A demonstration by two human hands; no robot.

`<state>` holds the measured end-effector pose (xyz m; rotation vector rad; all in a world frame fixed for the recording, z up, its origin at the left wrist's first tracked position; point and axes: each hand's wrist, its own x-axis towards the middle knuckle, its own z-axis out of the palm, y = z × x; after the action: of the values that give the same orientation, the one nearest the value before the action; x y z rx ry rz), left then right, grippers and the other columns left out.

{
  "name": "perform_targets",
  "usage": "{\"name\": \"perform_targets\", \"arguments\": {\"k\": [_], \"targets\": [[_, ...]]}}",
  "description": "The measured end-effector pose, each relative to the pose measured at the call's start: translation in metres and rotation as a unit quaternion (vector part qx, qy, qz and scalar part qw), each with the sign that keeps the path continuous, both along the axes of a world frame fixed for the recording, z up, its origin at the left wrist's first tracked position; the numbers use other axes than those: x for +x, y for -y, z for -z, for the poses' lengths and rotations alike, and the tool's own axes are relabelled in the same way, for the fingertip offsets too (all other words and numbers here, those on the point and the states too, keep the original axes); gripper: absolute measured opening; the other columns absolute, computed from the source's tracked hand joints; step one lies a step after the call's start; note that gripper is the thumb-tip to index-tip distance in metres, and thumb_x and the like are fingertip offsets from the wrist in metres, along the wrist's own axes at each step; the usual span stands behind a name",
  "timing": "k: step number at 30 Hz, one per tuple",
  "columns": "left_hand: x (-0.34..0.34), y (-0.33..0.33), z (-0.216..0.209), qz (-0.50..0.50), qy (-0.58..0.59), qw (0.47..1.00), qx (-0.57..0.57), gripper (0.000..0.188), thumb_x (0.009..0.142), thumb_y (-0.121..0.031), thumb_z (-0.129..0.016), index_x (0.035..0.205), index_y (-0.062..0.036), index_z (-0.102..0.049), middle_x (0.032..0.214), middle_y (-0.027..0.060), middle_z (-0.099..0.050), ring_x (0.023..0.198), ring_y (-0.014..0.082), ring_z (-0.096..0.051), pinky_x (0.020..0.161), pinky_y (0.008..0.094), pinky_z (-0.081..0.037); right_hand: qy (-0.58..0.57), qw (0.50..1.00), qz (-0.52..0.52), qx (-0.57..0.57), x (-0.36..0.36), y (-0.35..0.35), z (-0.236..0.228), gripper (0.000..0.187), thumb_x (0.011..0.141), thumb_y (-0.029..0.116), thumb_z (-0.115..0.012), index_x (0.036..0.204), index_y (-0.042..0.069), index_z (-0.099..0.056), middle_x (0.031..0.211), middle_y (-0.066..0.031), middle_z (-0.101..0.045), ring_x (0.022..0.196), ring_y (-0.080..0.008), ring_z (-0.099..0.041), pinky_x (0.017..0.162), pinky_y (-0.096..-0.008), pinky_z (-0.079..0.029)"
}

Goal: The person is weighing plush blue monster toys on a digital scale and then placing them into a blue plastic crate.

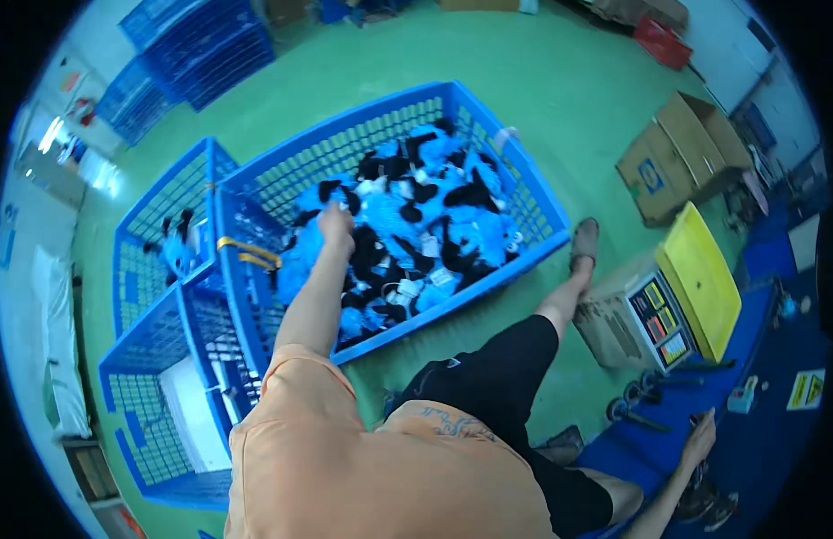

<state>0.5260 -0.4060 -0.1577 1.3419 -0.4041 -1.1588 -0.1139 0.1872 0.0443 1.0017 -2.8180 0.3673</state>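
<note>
blue crate, left hand reaching in

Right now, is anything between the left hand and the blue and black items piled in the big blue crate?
Nothing visible. The left hand has already reached over the big blue crate's near wall and rests on the pile of blue and black items. The right hand is far off, on the blue surface.

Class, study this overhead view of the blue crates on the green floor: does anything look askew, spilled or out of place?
Nothing is spilled. The big blue crate sits at an angle to the smaller crates, its blue and black items heaped unsorted. The left hand reaches into the heap; the right hand rests on the blue table.
</note>
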Motion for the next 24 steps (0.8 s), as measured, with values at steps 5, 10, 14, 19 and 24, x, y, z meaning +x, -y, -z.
{"name": "perform_targets", "arguments": {"k": [5,10,14,19,24], "targets": [[-0.138,-0.023,0.089,0.34,0.241,0.9,0.131,0.027,0.093,-0.032,-0.058,0.095,-0.0054,-0.062,0.072,0.0076,-0.058,0.058,0.0187,-0.053,0.053,0.0299,-0.043,0.049,0.998,0.045,-0.006,0.017,0.017,-0.013,0.056,0.109,0.037,-0.032,0.084,0.0,-0.066,0.078,-0.0125,-0.065,0.066,-0.027,-0.055,0.066,-0.0391,-0.045],[-0.227,-0.022,0.138,0.383,0.475,0.792,-0.034,0.036,0.087,-0.032,-0.065,0.109,-0.0028,-0.067,0.086,0.0107,-0.066,0.073,0.0214,-0.06,0.067,0.0309,-0.05,0.032,0.995,0.074,-0.053,0.021,0.024,-0.007,0.057,0.109,0.038,-0.032,0.082,0.001,-0.066,0.075,-0.0118,-0.064,0.065,-0.0251,-0.054,0.065,-0.0394,-0.044],[-0.267,-0.02,0.144,0.49,0.5,0.713,0.024,0.037,0.086,-0.029,-0.067,0.113,-0.0022,-0.067,0.093,0.0117,-0.068,0.081,0.0213,-0.063,0.075,0.0308,-0.052,0.006,0.995,0.085,-0.05,0.016,0.02,-0.002,0.056,0.108,0.038,-0.032,0.082,0.002,-0.066,0.074,-0.0111,-0.064,0.065,-0.0246,-0.055,0.065,-0.0393,-0.044],[-0.287,-0.024,0.05,0.509,0.304,0.805,-0.005,0.031,0.088,-0.023,-0.066,0.112,-0.0024,-0.066,0.099,0.0113,-0.069,0.088,0.0212,-0.065,0.083,0.0333,-0.052,-0.002,0.995,0.089,-0.052,0.014,0.027,-0.005,0.056,0.107,0.038,-0.033,0.085,0.001,-0.067,0.075,-0.0111,-0.065,0.065,-0.0249,-0.056,0.066,-0.0389,-0.045],[-0.284,-0.076,-0.108,0.393,-0.134,0.906,-0.083,0.03,0.092,-0.02,-0.062,0.115,-0.0021,-0.063,0.106,0.0106,-0.069,0.096,0.0218,-0.065,0.09,0.0358,-0.05,0.047,0.977,0.185,-0.096,0.052,0.082,-0.017,0.049,0.105,0.037,-0.039,0.093,0.001,-0.069,0.077,-0.0115,-0.066,0.068,-0.0246,-0.06,0.069,-0.0364,-0.046]]}}
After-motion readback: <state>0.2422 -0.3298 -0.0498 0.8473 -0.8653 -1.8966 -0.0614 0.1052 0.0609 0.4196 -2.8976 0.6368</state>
